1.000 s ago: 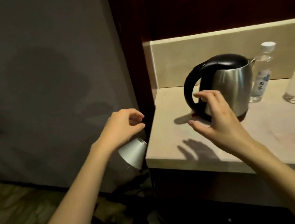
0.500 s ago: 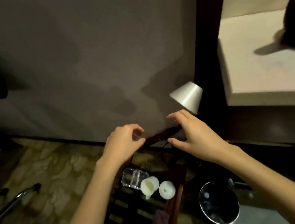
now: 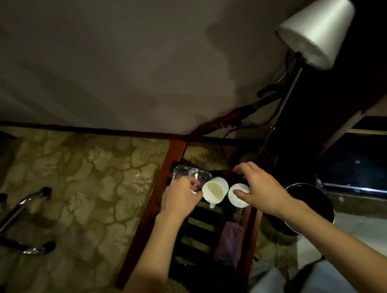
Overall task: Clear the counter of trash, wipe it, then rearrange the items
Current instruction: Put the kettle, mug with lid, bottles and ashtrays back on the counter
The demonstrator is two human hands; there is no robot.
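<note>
Left hand (image 3: 179, 198) at glass tray (image 3: 190, 174), right hand (image 3: 259, 187) on white cup (image 3: 238, 194), no legible writing

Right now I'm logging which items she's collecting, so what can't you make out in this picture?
Head view only:
- Glass dish: the left hand covers its near part; grip unclear.
- Second white cup: the right hand covers its far side; contents unseen.
- Purple cloth on the slatted rack: too dark to identify.
- Black bin: partly behind the right forearm; inside is dark.
- Counter: out of frame.
</note>
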